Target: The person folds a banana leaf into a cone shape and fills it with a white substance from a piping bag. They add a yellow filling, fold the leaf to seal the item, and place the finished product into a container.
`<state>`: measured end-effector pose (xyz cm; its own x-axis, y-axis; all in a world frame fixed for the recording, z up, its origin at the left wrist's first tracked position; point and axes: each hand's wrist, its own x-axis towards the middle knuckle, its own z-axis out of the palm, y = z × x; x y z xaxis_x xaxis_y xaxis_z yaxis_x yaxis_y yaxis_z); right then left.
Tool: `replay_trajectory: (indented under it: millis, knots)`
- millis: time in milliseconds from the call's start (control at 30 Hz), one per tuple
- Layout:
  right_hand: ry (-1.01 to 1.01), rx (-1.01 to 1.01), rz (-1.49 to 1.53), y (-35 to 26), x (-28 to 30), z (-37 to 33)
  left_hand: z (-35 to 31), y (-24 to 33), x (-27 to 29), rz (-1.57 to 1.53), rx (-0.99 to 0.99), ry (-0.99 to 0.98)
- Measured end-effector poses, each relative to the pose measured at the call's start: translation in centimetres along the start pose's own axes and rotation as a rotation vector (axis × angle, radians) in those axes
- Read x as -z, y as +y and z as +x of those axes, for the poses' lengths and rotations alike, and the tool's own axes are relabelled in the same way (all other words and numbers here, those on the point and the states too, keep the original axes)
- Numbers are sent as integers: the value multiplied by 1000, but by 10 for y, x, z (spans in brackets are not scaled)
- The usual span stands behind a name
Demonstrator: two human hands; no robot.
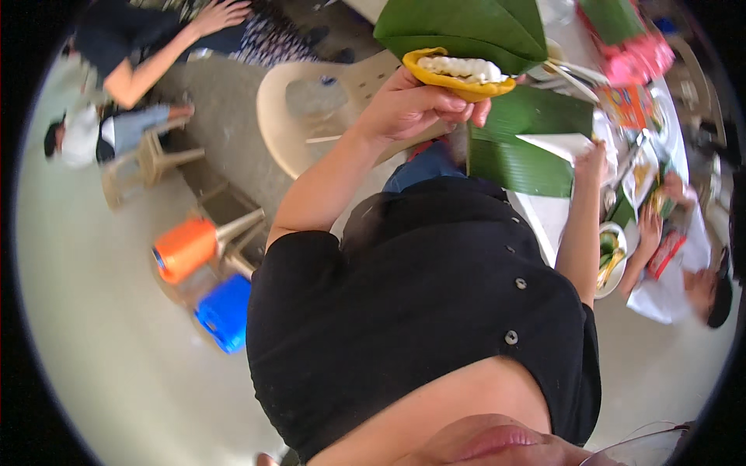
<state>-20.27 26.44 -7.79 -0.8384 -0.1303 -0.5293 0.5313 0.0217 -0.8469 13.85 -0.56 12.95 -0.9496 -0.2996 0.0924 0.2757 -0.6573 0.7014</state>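
Note:
In my left hand (420,106) I hold a yellow folded shell (458,92) by its underside, fingers and thumb closed round it. A ridged white creamy filling (462,70) lies along its opening. My right hand (592,161) is closed on a white pointed cone (548,143) whose tip points left; whether it is paper or a piping bag I cannot tell. Below both hands a green banana leaf (536,169) lies on the white table (536,213). A second large banana leaf (466,27) rises just beyond the shell.
A pink plastic bag (637,58) and an orange package (624,107) lie at the far right. A white bowl (619,272) holds green and yellow pieces beside another person (668,291) at work. Beige chairs (284,116), an orange jug (186,250) and a blue jug (225,312) stand left.

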Motion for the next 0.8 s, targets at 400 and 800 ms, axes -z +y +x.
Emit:
replay_trajectory:
  millis: [400, 800]
  knots:
    - [-8, 154, -297, -7, -35, 26, -112, 17, 20, 177, -270, 322]
    - [-79, 322, -493, -3, 10, 69, -105, 2, 13, 121, -227, 339]
